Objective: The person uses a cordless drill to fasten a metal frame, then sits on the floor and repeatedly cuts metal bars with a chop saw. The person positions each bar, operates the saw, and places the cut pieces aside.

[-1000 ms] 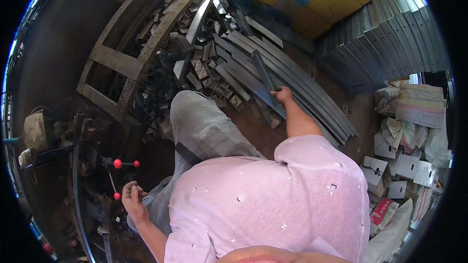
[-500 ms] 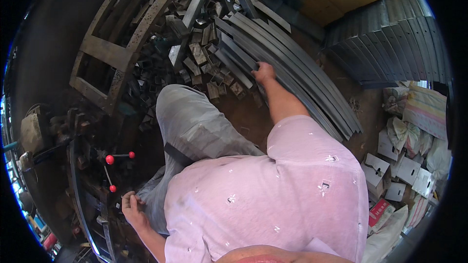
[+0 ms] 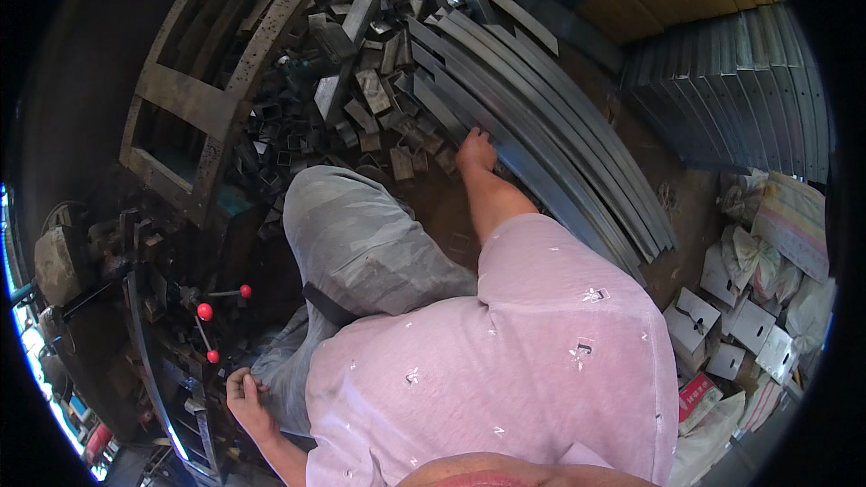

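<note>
My right hand [image 3: 476, 151] reaches forward to the near side of a row of long grey metal tubes [image 3: 550, 140]. Its fingers are curled over the edge of the nearest tube and closed on it; the fingertips are partly hidden. Lower left, beside my bent leg, my left hand [image 3: 248, 397] hangs with loosely bent fingers and nothing visible in it. Close above that hand is a machine handle with red ball knobs [image 3: 206, 312]. My grey trouser leg [image 3: 361, 234] juts forward between the two hands.
A heap of short cut tube pieces [image 3: 370, 95] lies ahead, beside a rusty metal frame [image 3: 194, 99]. At the right stand stacked metal channels [image 3: 731, 90]. Nearer me are white boxes [image 3: 690, 317], tied sacks [image 3: 794, 221] and a red box [image 3: 697, 399]. Dark machinery [image 3: 63, 271] fills the left.
My right hand has drawn slightly back toward me and to the left along the near tubes. My left hand has barely moved. The whole view has shifted a little.
</note>
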### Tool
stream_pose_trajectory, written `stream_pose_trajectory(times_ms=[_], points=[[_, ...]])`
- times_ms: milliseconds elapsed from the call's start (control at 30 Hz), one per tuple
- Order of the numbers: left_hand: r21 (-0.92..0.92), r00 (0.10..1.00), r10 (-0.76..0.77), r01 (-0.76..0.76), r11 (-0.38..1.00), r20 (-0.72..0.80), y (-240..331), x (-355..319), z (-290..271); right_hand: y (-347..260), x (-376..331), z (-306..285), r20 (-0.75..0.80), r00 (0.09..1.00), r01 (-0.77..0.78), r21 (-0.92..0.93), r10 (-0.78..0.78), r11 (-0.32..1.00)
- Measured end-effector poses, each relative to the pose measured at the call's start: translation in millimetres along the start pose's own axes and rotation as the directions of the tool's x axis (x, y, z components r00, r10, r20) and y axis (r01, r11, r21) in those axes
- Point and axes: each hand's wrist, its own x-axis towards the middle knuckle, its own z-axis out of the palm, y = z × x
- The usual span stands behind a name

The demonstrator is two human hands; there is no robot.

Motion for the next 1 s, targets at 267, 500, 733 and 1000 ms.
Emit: stream_pose_trajectory(times_ms=[267,500,733,1000], points=[[0.024,0.995,0.075,-0.073,0.997,-0.061,-6.5,15.8,-6.6,21.7,-32.8,-6.1,0.489,0.868,0.110,-0.025,-0.084,0.994],[-0.062,0.950,0.133,-0.157,0.986,-0.284,-28.5,31.9,-55.4,-1.7,-62.3,-44.5,0.528,0.789,0.321,0.082,-0.314,0.944],[-0.497,0.892,-0.024,-0.229,0.837,-0.451,-48.0,104.9,-111.9,-50.7,-75.0,-126.2,0.412,0.712,0.221,0.637,-0.568,0.739],[-0.812,0.814,-0.319,-0.284,0.510,-0.486,-104.5,231.6,-183.5,-116.2,-115.2,-222.8,0.309,0.702,0.222,0.761,-0.641,0.609]])
